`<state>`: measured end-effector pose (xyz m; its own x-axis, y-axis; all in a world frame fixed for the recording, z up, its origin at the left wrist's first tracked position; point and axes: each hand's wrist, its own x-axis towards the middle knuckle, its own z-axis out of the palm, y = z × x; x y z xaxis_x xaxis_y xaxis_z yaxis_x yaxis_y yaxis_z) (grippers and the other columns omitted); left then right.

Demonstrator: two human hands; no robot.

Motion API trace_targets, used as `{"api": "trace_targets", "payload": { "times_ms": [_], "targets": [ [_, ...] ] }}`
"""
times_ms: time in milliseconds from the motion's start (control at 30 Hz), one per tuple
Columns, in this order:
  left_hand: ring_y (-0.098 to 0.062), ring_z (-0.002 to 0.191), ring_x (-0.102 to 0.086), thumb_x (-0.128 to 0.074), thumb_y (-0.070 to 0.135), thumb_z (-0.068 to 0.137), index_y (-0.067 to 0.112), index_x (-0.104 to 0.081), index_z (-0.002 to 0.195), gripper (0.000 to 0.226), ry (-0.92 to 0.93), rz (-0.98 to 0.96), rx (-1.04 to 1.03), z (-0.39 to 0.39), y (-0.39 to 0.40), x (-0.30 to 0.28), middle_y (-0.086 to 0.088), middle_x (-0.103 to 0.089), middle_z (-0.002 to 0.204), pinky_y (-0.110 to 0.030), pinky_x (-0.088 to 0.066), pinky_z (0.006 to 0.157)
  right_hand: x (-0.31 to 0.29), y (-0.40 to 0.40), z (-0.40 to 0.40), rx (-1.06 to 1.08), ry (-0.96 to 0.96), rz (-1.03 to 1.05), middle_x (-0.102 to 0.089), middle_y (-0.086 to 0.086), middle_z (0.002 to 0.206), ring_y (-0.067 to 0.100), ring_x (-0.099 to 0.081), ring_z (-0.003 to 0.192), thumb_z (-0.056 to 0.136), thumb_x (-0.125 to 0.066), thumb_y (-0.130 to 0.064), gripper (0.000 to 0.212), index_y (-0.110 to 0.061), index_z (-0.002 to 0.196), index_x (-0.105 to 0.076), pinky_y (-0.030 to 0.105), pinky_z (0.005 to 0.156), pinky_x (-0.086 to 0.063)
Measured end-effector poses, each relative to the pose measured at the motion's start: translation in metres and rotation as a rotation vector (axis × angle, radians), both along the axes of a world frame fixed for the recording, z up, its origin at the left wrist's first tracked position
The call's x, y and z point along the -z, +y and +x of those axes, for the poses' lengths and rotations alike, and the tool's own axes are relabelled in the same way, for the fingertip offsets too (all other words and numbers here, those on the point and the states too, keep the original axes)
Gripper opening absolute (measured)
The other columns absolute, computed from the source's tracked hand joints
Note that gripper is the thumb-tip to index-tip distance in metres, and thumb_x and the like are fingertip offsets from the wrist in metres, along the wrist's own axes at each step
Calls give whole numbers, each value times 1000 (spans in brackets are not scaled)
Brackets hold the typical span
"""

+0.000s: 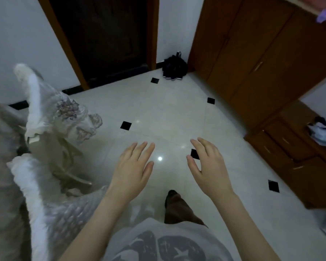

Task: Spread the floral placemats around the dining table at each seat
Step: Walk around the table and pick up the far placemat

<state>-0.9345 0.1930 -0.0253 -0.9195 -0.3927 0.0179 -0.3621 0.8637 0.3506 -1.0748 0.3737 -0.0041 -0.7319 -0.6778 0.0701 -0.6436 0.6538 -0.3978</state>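
- Your left hand point(134, 166) and right hand point(207, 164) both hang over the tiled floor point(167, 113) with fingers straight and loosely spread; neither holds anything.
- Taking the covered chair point(51, 117) as the landmark: both hands are to its right, well apart from it, the left hand the nearer of the two.
- No dining table shows here, and no placemat can be told for certain. The floral cloth on the chair reads as a chair cover, though blur keeps that from being sure.
- A second white-draped chair back point(32, 187) sits nearer you than the landmark chair, close beside your left forearm.
- My guess is that your hands are empty and held forward because you are walking between seats, with mats yet to be fetched or the table yet to be faced.
- To the right of the chair the floor is open as far as the wooden cabinet point(267, 59) along the far right.
- Beyond the chair stands a dark door point(102, 34), with a black bag point(174, 67) on the floor between it and the cabinet.
- Watch the chair legs at your left when you turn.
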Motion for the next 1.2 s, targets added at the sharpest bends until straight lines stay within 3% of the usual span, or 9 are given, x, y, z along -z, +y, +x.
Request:
{"api": "trace_targets", "payload": {
  "times_ms": [233, 400, 800, 1200],
  "targets": [
    [-30, 134, -38, -25, 44, 94, 21, -35, 142, 55, -25, -22, -195, -103, -35, -22, -5, -47, 142, -45, -37, 107, -8, -68, -137, -217, -7, 10, -48, 5, 140, 24, -41, 131, 94, -31, -47, 52, -20, 137, -42, 44, 107, -37],
    [-31, 132, -39, -26, 44, 93, 19, -37, 141, 55, -16, -62, -356, -146, -82, -39, -6, -49, 140, -45, -36, 108, -18, -142, -204, -414, 89, 27, -47, 10, 141, 32, -42, 130, 95, -33, -43, 51, -17, 138, -43, 50, 106, -36],
    [-30, 134, -36, -25, 46, 94, 22, -34, 142, 55, -44, -14, -559, -173, -250, -2, -4, -46, 142, -44, -34, 109, 9, -361, -250, -618, 69, 28, -49, 10, 138, 30, -43, 128, 94, -31, -44, 52, -17, 137, -44, 49, 106, -36],
    [-26, 136, -35, -26, 46, 93, 22, -34, 142, 56, 27, -121, -670, -197, -481, -49, -4, -46, 142, -41, -35, 109, -30, -597, -279, -684, 90, -56, -49, 6, 138, 24, -44, 127, 95, -29, -46, 52, -18, 137, -42, 42, 108, -35]
  ]
}}
